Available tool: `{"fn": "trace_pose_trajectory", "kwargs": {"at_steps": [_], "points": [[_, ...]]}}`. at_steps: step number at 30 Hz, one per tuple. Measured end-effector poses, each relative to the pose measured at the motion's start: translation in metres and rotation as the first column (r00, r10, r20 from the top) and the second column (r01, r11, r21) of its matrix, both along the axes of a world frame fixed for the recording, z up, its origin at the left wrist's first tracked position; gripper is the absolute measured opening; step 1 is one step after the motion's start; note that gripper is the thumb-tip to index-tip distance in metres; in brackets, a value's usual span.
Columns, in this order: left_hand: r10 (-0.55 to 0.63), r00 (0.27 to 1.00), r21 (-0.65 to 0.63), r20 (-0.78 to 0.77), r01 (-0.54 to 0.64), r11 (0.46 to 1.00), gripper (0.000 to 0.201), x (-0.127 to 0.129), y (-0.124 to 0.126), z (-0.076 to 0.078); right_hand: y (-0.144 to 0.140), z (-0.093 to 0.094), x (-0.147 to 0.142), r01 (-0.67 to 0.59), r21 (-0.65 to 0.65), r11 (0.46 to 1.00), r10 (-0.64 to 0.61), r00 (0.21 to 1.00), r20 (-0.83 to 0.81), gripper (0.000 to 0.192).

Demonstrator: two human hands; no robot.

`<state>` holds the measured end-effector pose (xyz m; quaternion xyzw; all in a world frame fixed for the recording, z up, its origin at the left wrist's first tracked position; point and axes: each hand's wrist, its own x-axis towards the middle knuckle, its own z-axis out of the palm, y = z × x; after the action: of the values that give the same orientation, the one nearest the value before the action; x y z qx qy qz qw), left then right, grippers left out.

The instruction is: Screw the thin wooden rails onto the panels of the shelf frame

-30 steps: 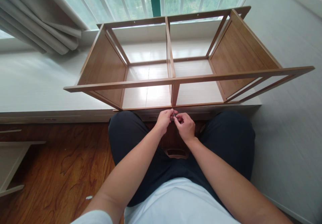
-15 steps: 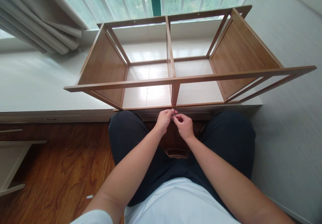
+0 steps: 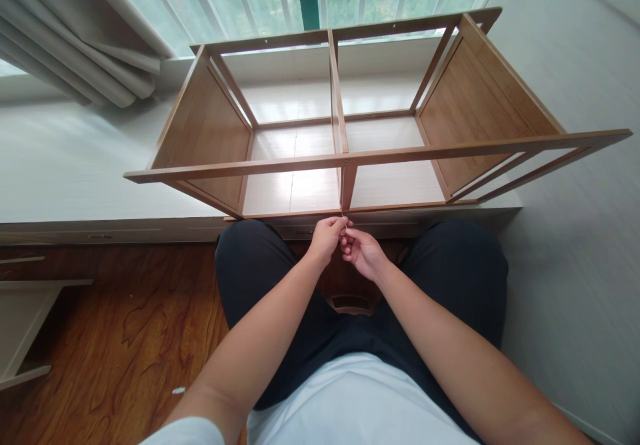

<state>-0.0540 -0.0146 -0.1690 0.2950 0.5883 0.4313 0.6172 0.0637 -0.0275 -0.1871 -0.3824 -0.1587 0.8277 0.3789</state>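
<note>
A wooden frame (image 3: 280, 167) with two side panels and a middle divider stands before me. At the foot of the divider, by the front lower rail (image 3: 300, 214), both my hands meet. My left hand (image 3: 326, 238) is closed, thumb and fingers pinched round the end of a small thin metal rod (image 3: 345, 229) whose kind is too small to make out. Just right of it, my right hand (image 3: 366, 253) has its fingertips curled at the rod's near end. The fingers hide most of the rod.
The frame rests on a pale window ledge (image 3: 90, 172), with drawer fronts below. A grey curtain (image 3: 100, 38) hangs at the left and a wall (image 3: 570, 232) rises at the right. Between my knees is a brown stool (image 3: 350, 304). White furniture (image 3: 30, 318) lies on the wooden floor.
My right hand has rolled, its fingers now showing below the thumb at the rod. My left hand keeps its place. The frame stays put.
</note>
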Motion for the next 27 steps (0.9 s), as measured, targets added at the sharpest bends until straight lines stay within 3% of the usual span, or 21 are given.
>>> {"fn": "trace_pose_trajectory", "kwargs": {"at_steps": [5,10,14,17,20,27], "points": [[0.039,0.996,-0.019,-0.079,-0.041,0.999,0.026,-0.001,-0.002,0.003,-0.003,-0.004,-0.003,0.013,0.06,0.998,-0.018,0.997,0.075,0.023],[0.049,0.994,0.005,-0.101,-0.049,0.999,0.025,-0.001,-0.002,0.004,-0.005,-0.012,-0.006,0.081,0.263,0.961,-0.162,0.938,0.306,0.025],[0.038,0.997,0.021,-0.069,-0.037,0.999,0.023,0.001,-0.002,0.003,-0.007,-0.014,-0.004,0.019,0.473,0.881,-0.294,0.805,0.515,0.025],[0.038,0.998,0.033,-0.059,-0.036,0.999,0.019,0.001,0.0,0.003,-0.009,-0.012,-0.001,-0.056,0.638,0.768,-0.449,0.662,0.6,0.019],[0.033,0.999,0.027,-0.043,-0.032,0.999,0.02,0.001,0.001,0.003,-0.01,-0.009,0.001,-0.159,0.724,0.671,-0.546,0.555,0.628,0.014],[0.052,0.998,-0.013,-0.028,-0.052,0.999,0.02,0.001,0.002,0.006,-0.013,-0.006,0.001,-0.29,0.737,0.611,-0.602,0.435,0.67,0.005]]}}
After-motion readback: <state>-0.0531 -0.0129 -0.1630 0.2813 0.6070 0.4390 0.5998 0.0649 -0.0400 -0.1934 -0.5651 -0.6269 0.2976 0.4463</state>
